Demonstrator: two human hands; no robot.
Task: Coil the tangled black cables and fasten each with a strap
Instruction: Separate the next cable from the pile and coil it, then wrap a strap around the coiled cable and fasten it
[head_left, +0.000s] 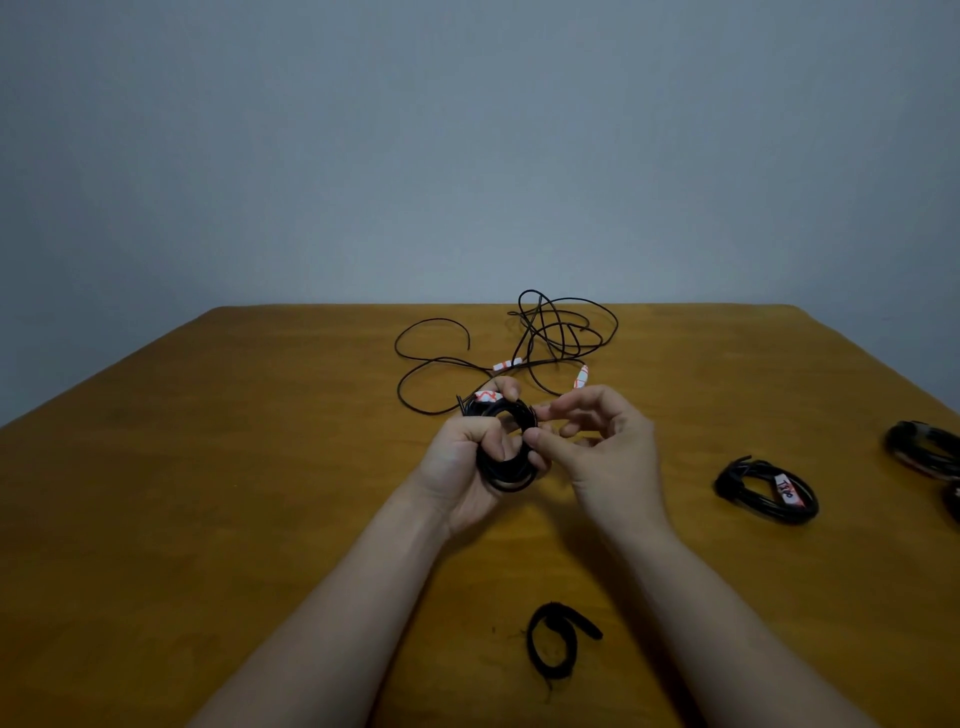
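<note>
The left hand (467, 457) clenches the coiled black cable (506, 470) just above the wooden table (208, 467), fingers curled round its turns. The right hand (608, 447) pinches the coil's right edge between thumb and forefinger. The cable looks light, thin and springy, so it is best held across all its turns. A loose black strap (556, 642) lies nearer the person. No container shows.

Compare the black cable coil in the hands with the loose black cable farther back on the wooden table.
The tight black cable coil is wound into small stacked loops; the loose black cable sprawls in wide tangled loops. The left hand grips the coil and the right hand pinches it; the loose cable lies untouched. Both are thin, black, with white-and-red tags.
</note>
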